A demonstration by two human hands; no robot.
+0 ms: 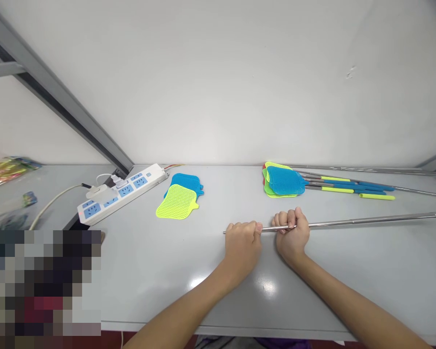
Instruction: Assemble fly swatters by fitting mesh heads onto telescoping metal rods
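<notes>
My left hand (242, 245) is wrapped around a thin metal telescopic rod (334, 223) close to its left tip, knuckles up. A short way to the right, my right hand (293, 233) also grips the rod, palm side turned up. The rod runs out past the right edge of the view. Left of my hands lie loose fly swatter heads, a yellow-green one (176, 202) over blue ones (186, 182). Beyond my right hand is a pile of fly swatters (286, 182) with blue, yellow-green and red heads on metal shafts.
A white power strip (125, 194) with plugs and cables lies at the left beside a grey metal post (69, 102). More metal rods (370, 169) lie along the back wall. Plastic-wrapped items (10, 169) are at far left. A pixelated patch hides the lower left.
</notes>
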